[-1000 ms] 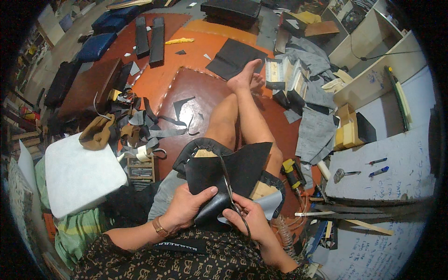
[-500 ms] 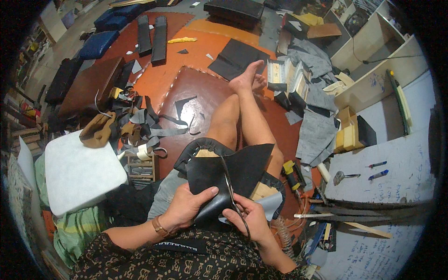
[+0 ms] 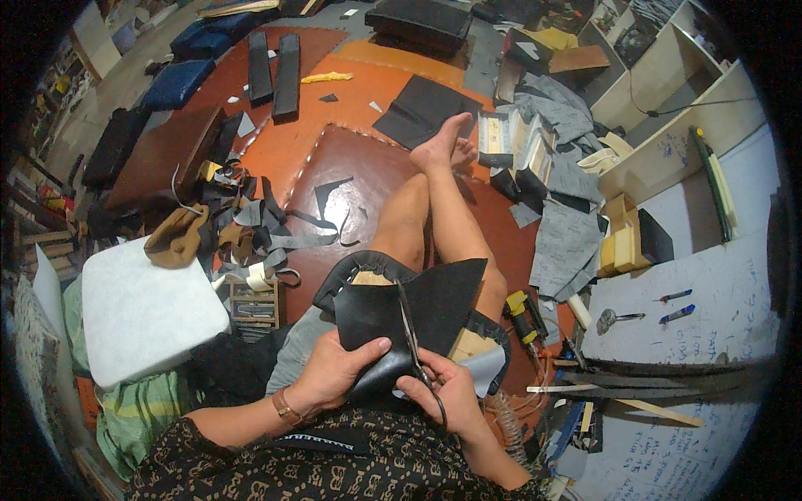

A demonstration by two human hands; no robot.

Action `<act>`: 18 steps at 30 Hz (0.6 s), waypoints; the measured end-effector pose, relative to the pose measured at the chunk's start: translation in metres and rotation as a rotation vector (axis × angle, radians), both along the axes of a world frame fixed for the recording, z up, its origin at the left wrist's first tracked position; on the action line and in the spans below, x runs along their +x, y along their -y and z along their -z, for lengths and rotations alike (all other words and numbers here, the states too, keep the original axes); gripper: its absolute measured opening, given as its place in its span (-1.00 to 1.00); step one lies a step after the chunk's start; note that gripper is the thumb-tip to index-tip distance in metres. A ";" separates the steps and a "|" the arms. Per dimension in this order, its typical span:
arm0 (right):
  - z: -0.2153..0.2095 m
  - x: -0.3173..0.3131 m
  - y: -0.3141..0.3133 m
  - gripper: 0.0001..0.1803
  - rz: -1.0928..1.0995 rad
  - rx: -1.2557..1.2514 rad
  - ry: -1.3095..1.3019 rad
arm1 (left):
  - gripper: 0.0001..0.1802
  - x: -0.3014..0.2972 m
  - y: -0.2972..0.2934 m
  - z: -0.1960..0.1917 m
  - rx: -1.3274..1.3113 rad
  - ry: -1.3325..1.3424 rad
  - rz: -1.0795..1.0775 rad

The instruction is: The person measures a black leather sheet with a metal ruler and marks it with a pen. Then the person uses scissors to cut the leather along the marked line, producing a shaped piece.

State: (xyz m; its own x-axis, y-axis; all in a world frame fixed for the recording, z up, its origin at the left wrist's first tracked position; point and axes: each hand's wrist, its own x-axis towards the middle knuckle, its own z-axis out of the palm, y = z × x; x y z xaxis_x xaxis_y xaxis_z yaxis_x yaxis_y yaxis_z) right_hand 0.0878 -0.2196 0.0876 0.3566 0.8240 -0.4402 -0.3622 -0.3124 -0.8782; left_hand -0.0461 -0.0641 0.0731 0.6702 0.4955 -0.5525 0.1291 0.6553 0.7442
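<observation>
Over my lap lies a piece of black leatherette (image 3: 365,317), smooth and partly folded. My left hand (image 3: 334,374) grips its near left part, thumb pressed on top and the other fingers hidden beneath. In my right hand (image 3: 449,391) is a pair of long metal scissors (image 3: 408,321), the blades pointing away from me along the sheet's middle. A dark handle loop shows below the fingers. Under the leatherette rests a black-edged padded piece with a bare wooden part (image 3: 476,344), mostly covered.
Leatherette scraps (image 3: 330,194) lie on the brown mat (image 3: 313,159). A white cushion (image 3: 154,309) sits at my left beside tangled offcuts. On the right are a yellow-and-black power tool (image 3: 522,316), grey fabric (image 3: 568,242) and a white board (image 3: 635,334) bearing pens.
The scissor blades have shifted slightly against the leatherette, and the handle loop under my right hand shows more widely. My left hand keeps nearly the same hold.
</observation>
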 end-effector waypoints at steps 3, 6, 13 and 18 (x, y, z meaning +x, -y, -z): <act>0.002 0.004 0.001 -0.44 -0.016 0.012 -0.004 | -0.69 -0.002 -0.001 -0.006 0.000 -0.082 0.083; 0.001 0.002 -0.002 -0.44 0.005 0.028 -0.013 | -0.69 -0.002 0.000 -0.005 -0.018 -0.055 0.048; 0.007 0.002 0.000 -0.43 0.006 0.017 -0.018 | -0.64 -0.002 0.000 -0.005 0.000 -0.024 0.043; 0.004 0.002 0.000 -0.41 0.005 -0.004 -0.006 | -0.62 -0.004 0.002 -0.001 -0.041 0.007 0.020</act>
State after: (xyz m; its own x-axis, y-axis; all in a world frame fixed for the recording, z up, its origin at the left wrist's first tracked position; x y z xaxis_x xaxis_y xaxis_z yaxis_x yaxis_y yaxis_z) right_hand 0.0900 -0.2196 0.0834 0.3582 0.8204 -0.4457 -0.3689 -0.3142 -0.8748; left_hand -0.0497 -0.0663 0.0742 0.6838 0.4593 -0.5670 0.1369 0.6825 0.7179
